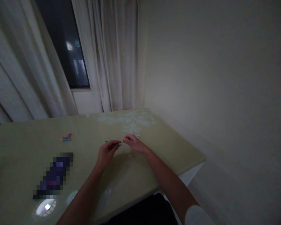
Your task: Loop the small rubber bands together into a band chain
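Observation:
My left hand (105, 153) is just above the table, thumb and fingers pinched on a small whitish piece (120, 144) too tiny to identify. Close by on its right, my right hand (134, 143) has its fingertips pressed together; anything between them is too small to make out. A narrow gap separates the two sets of fingertips. Some small white pieces (137, 136) lie just behind my right hand, partly hidden by it. A little green piece (106, 142) shows on the table behind my left hand.
A cluster of small multicoloured pieces (66, 137) lies on the pale glossy table (84, 129), farther left. Nearer me is a dark, pixelated flat object (55, 176). Curtains (117, 56) hang behind the table, and a bare wall (213, 78) borders its right side.

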`<state>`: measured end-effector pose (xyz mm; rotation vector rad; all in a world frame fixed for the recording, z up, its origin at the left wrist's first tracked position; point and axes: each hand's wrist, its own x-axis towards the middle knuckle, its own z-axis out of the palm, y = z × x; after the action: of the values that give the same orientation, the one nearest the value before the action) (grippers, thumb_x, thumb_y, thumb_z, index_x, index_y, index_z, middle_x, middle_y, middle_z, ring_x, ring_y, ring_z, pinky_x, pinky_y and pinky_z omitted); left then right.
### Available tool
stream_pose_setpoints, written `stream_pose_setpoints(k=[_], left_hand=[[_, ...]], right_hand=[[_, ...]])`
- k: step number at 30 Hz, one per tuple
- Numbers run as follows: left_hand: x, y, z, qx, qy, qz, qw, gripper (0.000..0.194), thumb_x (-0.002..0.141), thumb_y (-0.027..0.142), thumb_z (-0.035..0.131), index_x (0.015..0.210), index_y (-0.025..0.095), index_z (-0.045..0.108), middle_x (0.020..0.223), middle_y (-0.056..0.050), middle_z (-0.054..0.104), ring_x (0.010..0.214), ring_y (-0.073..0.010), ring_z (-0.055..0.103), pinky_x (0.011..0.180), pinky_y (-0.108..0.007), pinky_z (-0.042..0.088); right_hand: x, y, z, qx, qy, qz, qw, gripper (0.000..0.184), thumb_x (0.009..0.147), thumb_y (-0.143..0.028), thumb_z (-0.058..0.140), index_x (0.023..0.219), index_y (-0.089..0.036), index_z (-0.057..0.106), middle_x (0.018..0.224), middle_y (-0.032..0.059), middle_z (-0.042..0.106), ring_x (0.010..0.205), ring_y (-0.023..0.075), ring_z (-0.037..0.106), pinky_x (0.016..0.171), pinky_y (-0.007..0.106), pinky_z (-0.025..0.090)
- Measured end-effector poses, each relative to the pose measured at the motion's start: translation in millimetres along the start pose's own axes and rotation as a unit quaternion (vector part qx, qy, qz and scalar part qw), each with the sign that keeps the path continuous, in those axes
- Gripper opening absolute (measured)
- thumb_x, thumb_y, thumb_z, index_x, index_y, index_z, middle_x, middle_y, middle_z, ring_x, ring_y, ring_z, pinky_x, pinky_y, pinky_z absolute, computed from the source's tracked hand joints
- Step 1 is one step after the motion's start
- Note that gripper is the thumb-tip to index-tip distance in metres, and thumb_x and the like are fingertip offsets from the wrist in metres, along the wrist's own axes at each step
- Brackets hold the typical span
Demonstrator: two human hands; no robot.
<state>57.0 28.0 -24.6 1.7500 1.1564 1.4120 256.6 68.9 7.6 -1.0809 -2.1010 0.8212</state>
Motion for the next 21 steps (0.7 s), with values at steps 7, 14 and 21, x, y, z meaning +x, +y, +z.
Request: stream_pose_setpoints(k=[7,14,21], left_hand=[[-2.1,3.1,3.2,-0.002,-0.007,0.009,1.0,0.029,0.1,0.042,0.07,0.113,0.016,0.071,0.102,-0.005,0.076,0.089,-0.0192,0.075,0.083,-0.04,0.064],[0.0,7.8,-2.7,-0.001,0.005,0.016,1.0,0.025,0.1,0.04,0.071,0.107,0.015,0.072,0.101,-0.004,0.076,0.087,-0.0181,0.074,0.082,-0.039,0.064],[3.9,7.7,-16.6,0.013,0.086,-0.003,0.996,0.025,0.1,0.038,0.071,0.111,0.015,0.07,0.102,-0.004,0.075,0.088,-0.0188,0.073,0.082,-0.039,0.063]], right_hand=[[-2.7,-0.8,13.0,0.126,-0.003,-0.005,0.992,0.033,0.104,-0.044,0.051,0.086,-0.018,0.062,0.07,-0.0039,0.05,0.065,0.013,0.046,0.06,0.023,0.039],[-1.5,-0.9,16.4,0.113,-0.002,-0.009,0.994,0.027,0.103,-0.039,0.058,0.1,-0.016,0.072,0.082,0.0004,0.067,0.075,0.0145,0.058,0.068,0.024,0.046],[-7.7,0.3,27.8,-0.028,0.019,-0.009,0.999,0.011,0.089,-0.023,0.081,0.097,-0.017,0.075,0.105,0.0055,0.064,0.093,0.0183,0.059,0.088,0.031,0.047]])
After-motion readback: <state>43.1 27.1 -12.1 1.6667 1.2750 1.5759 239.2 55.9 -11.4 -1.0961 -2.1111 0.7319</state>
